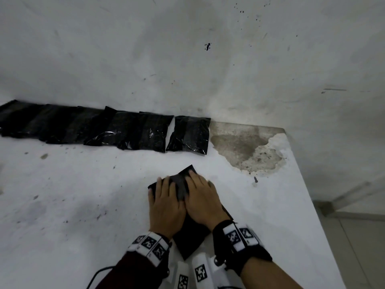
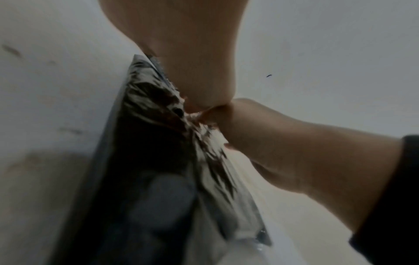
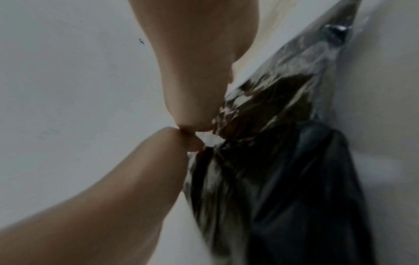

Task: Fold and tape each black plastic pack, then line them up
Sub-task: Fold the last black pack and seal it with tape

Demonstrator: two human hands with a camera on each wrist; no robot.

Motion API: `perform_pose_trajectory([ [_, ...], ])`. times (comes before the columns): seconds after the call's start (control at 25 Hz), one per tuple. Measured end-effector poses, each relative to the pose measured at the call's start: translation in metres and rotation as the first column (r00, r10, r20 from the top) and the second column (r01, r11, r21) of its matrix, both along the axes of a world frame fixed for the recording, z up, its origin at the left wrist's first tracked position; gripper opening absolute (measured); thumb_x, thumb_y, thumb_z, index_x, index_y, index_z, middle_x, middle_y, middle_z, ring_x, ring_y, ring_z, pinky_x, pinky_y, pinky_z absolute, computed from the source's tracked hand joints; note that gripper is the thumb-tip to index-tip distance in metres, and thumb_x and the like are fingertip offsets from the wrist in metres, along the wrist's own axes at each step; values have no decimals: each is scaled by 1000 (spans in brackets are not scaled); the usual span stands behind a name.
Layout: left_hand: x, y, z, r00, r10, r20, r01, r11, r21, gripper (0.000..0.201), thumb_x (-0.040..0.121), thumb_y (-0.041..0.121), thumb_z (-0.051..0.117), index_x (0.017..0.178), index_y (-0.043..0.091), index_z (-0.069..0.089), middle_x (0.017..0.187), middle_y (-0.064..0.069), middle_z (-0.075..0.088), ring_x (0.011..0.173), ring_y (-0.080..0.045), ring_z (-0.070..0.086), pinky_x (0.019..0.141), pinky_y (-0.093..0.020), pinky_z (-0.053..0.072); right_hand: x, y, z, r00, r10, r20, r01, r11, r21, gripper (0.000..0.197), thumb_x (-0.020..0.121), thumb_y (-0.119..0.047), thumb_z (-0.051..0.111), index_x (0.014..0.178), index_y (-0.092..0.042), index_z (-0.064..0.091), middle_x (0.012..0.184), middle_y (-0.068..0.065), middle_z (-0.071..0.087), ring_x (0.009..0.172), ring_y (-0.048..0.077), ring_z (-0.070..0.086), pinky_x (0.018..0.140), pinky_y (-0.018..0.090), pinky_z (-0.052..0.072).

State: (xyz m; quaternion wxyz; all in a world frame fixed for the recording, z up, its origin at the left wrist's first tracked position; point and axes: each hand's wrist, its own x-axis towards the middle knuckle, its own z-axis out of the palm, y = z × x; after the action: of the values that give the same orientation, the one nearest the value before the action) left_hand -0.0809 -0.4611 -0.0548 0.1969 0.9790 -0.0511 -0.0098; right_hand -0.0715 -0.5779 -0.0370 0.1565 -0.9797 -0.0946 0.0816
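No readable text anywhere; only coded square markers on wristbands (image 1: 149, 244).

bare workroom | stained white table (image 1: 83, 195) | scuffed wall (image 1: 187, 49)

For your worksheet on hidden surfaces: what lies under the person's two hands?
Under the left hand and right hand lies one black plastic pack on the white table. Its far corner and near end show; its middle is covered, so any tape cannot be seen.

Both hands (image 1: 183, 203) hide most of the pack (image 1: 188, 236).
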Motion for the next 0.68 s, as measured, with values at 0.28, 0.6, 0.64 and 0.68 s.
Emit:
perform_pose_trajectory([
  [0.28,4,-2,-16,1000,-13,22,13,1000,-11,78,81,46,-5,147,14,20,156,-4,15,145,-19,6,112,-37,-6,7,-2,-18,998,51,31,-53,998,47,75,80,-46,-2,151,-24,11,159,-9,0,145,7,-4,116,34,0],
  [0.6,14,22,-13,1000,-6,-22,-4,897,-443,65,84,37,59,138,7,41,154,-7,19,142,-17,3,115,-40,5,20,-28,-4,988,-78,-131,140,809,571,50,97,-14,48,145,-12,34,158,-4,11,146,12,7,116,23,6],
  [0.64,9,20,-9,997,55,46,-29,895,-446,55,85,29,59,132,2,48,152,-12,25,143,-26,8,115,-45,10,15,-31,-3,986,-138,-97,169,806,567,46,98,-15,46,143,-12,37,157,-4,12,146,13,6,118,27,7],
  [0.68,1,14,-5,992,89,88,-46,914,-404,53,88,32,50,129,-1,51,150,-16,27,142,-35,12,115,-49,13,6,-33,-3,985,-162,-63,171,839,517,46,99,-20,44,144,-12,35,158,-4,11,146,13,3,119,30,6],
])
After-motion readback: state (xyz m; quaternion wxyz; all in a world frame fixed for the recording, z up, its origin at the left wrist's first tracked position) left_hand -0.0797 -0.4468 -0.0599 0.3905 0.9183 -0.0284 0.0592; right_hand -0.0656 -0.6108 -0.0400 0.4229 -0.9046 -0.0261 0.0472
